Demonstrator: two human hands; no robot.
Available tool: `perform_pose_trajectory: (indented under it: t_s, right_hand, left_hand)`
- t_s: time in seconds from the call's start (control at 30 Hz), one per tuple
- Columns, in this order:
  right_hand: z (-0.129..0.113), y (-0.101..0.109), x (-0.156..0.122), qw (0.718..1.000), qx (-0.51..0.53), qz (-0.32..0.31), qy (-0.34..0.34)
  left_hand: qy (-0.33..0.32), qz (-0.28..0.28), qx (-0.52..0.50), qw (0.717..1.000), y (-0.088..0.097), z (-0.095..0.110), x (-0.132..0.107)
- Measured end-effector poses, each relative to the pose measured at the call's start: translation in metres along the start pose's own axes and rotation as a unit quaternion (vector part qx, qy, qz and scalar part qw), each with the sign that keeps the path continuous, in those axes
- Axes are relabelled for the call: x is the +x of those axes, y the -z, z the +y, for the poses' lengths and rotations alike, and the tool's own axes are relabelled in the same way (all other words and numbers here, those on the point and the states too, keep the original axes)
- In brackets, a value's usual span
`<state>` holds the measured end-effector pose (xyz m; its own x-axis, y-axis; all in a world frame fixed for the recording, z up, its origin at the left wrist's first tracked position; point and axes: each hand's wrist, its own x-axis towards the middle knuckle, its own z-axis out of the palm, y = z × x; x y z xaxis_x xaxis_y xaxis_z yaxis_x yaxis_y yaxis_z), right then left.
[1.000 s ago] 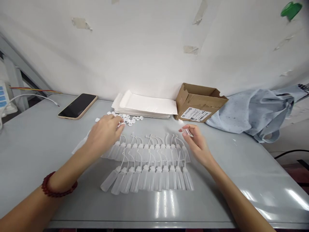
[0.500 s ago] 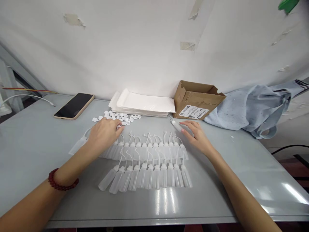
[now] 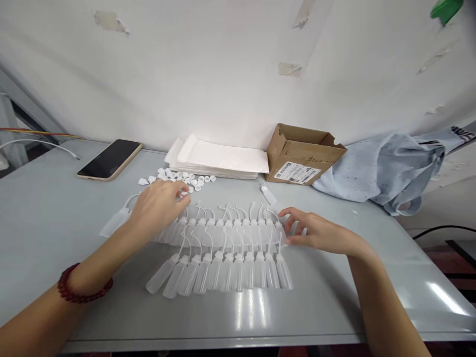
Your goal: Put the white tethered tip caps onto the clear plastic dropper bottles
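Observation:
Two rows of small translucent squeeze bottles (image 3: 238,272) with thin bent spout tubes lie on the grey table. My right hand (image 3: 312,230) is beside the right end of the back row. Its fingers are parted around the endmost bottle (image 3: 281,233), apparently touching it without a firm grip. Over the loose white caps (image 3: 199,183) hovers my left hand (image 3: 158,206), with thumb and index finger slightly apart; its other fingers are hidden beneath the palm. One separate bottle (image 3: 115,221) lies left of that hand, and another bottle (image 3: 268,195) lies behind the rows.
A stack of white envelopes (image 3: 223,157) lies against the wall, beside an open cardboard box (image 3: 303,158). Pale blue cloth (image 3: 379,166) is bunched at the right. A phone (image 3: 110,159) and a white cable (image 3: 40,141) lie at the left. The table's front edge (image 3: 215,343) runs along the bottom.
My right hand has let go of the separate bottle near the box and moved toward me, to the back row's right end. My left hand stays over the caps. The view shifts slightly.

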<state>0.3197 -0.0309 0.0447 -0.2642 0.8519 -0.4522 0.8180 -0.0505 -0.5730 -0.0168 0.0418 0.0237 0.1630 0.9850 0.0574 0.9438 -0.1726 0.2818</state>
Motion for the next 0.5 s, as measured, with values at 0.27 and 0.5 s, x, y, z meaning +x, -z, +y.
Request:
perform_pose_trajectory:
  t_s: [0.27,0.5]
  right_hand:
    - [0.000,-0.007,0.006,1.000,-0.015,0.014,0.012]
    - [0.001,-0.003,0.004,0.996,0.046,0.068,0.034]
  left_hand:
    - [0.010,0.013,-0.063,0.998,0.002,0.001,-0.001]
    - [0.048,-0.013,-0.265,0.963,0.004,0.011,-0.006]
